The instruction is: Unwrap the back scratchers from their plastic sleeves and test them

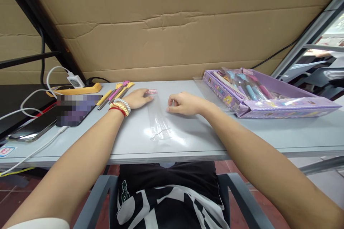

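"So, what is biggest?"

"Brown cardboard (172,43) rises behind the far edge of the grey desk (188,143)."

"And on it?"

"Towards the right end, by the far edge, a purple open box (279,105) holding colourful pens (251,92) in clear wrapping. Two phones (80,112) lie near the left edge."

"Hands?"

"Well apart. The left hand (136,98) is loosely open, fingertips at the sleeve's far end; the right hand (186,103) is curled beside it. I can't tell whether it pinches anything."

"Where's the clear sleeve (159,120)?"

"Flat between them, midway along the desk, reaching towards the near edge. Hand-topped pens (116,92) lie left of the left hand; smallest, a red-and-white label (152,92) marks the sleeve's far end."
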The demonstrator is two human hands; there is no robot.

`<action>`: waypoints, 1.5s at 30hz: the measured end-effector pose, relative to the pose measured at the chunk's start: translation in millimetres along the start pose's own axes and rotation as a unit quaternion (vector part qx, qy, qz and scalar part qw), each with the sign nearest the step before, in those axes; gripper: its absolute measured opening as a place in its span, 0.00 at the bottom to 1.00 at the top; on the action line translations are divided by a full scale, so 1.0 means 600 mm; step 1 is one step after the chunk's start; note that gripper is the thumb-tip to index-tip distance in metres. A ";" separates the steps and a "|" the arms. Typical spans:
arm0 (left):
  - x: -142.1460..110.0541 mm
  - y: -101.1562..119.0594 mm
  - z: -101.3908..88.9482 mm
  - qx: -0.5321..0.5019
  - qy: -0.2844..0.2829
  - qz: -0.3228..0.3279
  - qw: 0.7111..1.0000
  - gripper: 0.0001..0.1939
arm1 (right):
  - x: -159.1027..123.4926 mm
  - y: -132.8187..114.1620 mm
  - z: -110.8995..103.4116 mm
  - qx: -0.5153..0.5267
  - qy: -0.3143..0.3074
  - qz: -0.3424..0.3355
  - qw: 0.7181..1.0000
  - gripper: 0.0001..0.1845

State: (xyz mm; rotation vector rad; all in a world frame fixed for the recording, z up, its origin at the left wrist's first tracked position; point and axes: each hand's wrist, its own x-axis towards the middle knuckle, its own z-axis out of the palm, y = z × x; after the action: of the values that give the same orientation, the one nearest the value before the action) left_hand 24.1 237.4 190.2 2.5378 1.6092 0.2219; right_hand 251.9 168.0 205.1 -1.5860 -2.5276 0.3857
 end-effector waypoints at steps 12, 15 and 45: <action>-0.015 0.045 0.002 -0.016 0.018 0.096 0.995 0.34 | 0.005 0.010 0.004 0.004 0.025 -0.006 1.000 0.15; -0.012 0.050 0.010 0.017 -0.021 0.106 0.994 0.38 | 0.006 0.011 0.005 0.003 0.025 -0.010 1.000 0.14; -0.009 0.066 0.007 -0.386 0.124 0.083 0.911 0.17 | 0.000 0.007 0.008 0.060 0.137 -0.061 0.987 0.21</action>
State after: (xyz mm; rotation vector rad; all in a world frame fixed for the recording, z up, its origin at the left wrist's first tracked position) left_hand 57.9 215.7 193.1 2.0478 1.0445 1.0092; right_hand 254.5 169.2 199.1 -1.3326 -2.3297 0.2788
